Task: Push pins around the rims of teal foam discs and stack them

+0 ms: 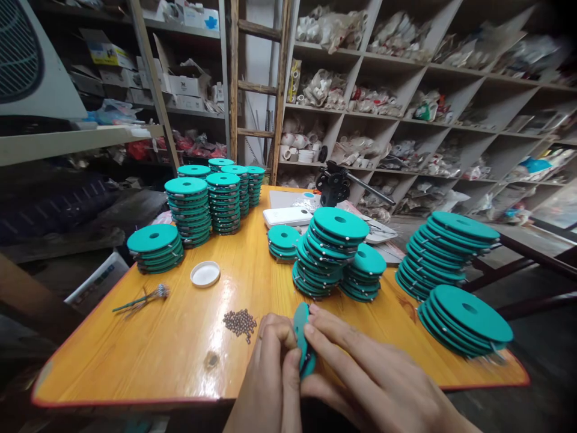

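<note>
At the front edge of the table, a green foam line-winder disc (301, 328) is held on edge between both my hands. My left hand (274, 355) is closed on its left side, thumb near the lower rim. My right hand (360, 355) grips the right side, fingertips on the upper rim and face. Something thin and dark lies along the disc's rim, too small to make out. Left of the hands is a small heap of dark brown beads (240, 323). Beyond them stands a tall stack of green discs (331, 252) with white pins round the rims.
More disc stacks stand at the back left (187, 210) and right (466, 316). A white round lid (205, 274) and a bundle of thin wires (146, 297) lie at left. Behind are a white power bank (286, 216), a black clamp stand (336, 183) and shelves (360, 54).
</note>
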Demonstrator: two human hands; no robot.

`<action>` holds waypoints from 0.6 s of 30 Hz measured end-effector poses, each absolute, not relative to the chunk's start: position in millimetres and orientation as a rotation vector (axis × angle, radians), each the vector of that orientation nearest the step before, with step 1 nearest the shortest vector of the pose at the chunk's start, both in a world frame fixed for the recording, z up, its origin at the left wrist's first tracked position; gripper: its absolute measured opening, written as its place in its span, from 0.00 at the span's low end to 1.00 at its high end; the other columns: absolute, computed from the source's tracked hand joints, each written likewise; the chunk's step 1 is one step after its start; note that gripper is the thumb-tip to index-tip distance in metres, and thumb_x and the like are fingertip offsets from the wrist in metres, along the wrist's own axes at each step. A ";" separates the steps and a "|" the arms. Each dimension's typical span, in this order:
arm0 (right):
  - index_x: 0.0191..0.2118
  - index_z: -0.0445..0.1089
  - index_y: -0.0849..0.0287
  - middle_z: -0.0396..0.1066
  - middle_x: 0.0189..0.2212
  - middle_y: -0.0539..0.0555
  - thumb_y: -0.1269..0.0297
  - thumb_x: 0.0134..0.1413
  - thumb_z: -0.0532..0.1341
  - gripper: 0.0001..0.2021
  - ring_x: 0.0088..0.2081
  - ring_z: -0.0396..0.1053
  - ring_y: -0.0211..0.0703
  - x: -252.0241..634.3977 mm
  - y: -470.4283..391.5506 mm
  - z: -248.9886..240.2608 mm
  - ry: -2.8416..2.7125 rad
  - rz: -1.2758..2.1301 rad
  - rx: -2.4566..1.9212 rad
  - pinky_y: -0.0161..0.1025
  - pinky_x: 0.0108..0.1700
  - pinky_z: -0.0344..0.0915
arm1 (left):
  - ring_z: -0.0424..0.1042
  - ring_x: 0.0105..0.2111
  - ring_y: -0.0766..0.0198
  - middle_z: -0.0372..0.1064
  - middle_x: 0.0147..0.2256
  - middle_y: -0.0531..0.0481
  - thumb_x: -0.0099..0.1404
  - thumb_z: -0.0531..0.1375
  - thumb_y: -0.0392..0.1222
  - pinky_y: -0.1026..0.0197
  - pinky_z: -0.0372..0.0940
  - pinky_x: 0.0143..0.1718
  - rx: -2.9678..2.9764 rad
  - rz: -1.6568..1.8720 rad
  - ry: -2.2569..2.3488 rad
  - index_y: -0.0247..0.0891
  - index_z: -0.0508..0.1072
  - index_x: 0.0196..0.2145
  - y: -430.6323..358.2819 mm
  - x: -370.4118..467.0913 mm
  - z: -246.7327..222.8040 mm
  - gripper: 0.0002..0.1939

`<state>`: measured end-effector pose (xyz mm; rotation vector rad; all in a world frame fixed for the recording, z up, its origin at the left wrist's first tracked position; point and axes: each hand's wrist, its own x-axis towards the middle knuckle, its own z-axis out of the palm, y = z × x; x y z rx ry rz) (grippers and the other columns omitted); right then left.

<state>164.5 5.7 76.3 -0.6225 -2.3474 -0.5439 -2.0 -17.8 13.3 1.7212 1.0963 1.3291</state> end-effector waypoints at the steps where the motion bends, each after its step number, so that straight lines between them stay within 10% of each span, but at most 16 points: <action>1: 0.45 0.74 0.70 0.76 0.45 0.61 0.63 0.66 0.56 0.15 0.49 0.74 0.44 165.0 6.1 74.4 -2.328 -0.526 -0.610 0.32 0.53 0.69 | 0.59 0.37 0.62 0.55 0.36 0.50 0.75 0.40 0.34 0.57 0.58 0.41 1.729 1.326 1.099 0.42 0.55 0.37 -18.1 -2.3 13.8 0.10; 18: 0.49 0.73 0.68 0.75 0.47 0.62 0.72 0.62 0.58 0.12 0.53 0.72 0.50 164.8 -3.4 87.7 -2.529 -0.496 -0.606 0.38 0.54 0.70 | 0.61 0.37 0.61 0.57 0.35 0.49 0.74 0.40 0.32 0.58 0.61 0.41 1.797 1.233 1.062 0.41 0.55 0.38 -17.0 -9.0 20.3 0.09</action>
